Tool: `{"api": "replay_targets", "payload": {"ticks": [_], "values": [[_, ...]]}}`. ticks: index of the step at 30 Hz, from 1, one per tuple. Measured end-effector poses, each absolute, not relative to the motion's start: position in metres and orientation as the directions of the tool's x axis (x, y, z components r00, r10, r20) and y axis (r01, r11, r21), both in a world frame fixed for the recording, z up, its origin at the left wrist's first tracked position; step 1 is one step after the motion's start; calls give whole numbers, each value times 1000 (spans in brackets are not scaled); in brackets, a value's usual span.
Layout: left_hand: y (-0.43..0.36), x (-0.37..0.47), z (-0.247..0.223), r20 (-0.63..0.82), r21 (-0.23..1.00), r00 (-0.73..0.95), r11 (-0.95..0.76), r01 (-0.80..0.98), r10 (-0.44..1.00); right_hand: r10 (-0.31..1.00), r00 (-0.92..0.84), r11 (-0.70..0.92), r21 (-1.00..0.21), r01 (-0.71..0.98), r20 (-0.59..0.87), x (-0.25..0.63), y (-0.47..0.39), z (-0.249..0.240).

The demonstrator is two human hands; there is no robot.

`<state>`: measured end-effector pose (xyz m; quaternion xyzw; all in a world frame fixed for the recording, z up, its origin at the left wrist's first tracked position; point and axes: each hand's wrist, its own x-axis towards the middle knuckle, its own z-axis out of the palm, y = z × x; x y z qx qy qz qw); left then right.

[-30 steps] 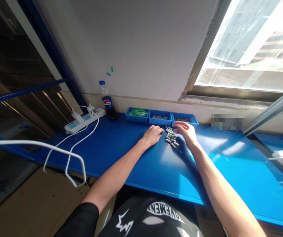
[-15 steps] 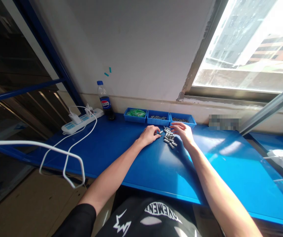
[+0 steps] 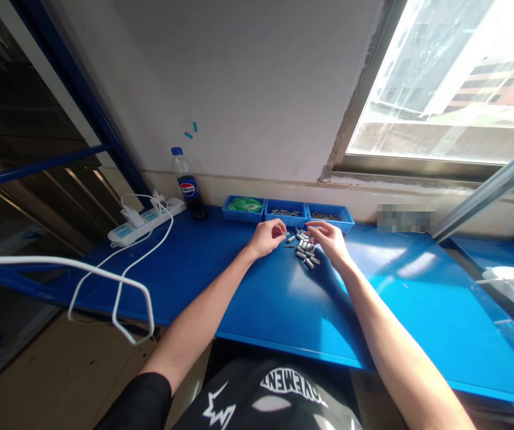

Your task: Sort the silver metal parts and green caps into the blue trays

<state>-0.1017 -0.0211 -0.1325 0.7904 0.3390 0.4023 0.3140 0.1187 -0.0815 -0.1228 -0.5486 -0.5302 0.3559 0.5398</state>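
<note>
Several small silver metal cylinders lie in a loose pile on the blue table. At the pile's left side, my left hand pinches a small metal cylinder between thumb and fingertips. A thin dark pin rests on the table just below those fingertips. My right hand is over the pile's right edge, its fingers curled and close together; whatever they may hold is too small to make out.
Behind the hands stand three blue bins: one with green packaging, one with metal cylinders, one with dark pins. A cola bottle and a white power strip with cables are at the left.
My left hand has lifted slightly and now pinches a cylinder. My right hand's fingers have drawn closer together over the pile. The view has shifted a little.
</note>
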Motion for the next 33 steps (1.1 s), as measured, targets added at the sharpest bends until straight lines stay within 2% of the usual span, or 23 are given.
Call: {"api": "replay_targets", "payload": {"ticks": [2,6,10,13,16,20,27,30,33], "values": [[-23,-99,-130,446,812,401,-550,193,800,979,106,148,-964,221,174,113,-85,-119],[-30,-91,-128,440,861,398,-504,66,805,991,-7,131,-978,159,132,101,-91,-114],[-34,-87,-128,405,875,410,-477,85,817,993,4,114,-985,133,115,98,-89,-115],[-30,-94,-129,413,783,438,-557,277,799,985,106,116,-979,169,135,100,-85,-118],[-25,-104,-129,374,632,554,-641,436,744,956,181,213,-971,113,230,103,-82,-120],[-23,-109,-131,282,548,677,-693,468,680,941,161,299,-954,25,299,106,-79,-121],[-31,-101,-131,233,450,707,-718,531,668,951,203,212,-969,126,234,112,-78,-127],[-30,-100,-132,261,507,676,-694,511,689,956,205,178,-970,167,210,114,-78,-129],[-29,-98,-132,309,644,618,-637,424,723,956,214,151,-963,222,199,116,-76,-130]]}}
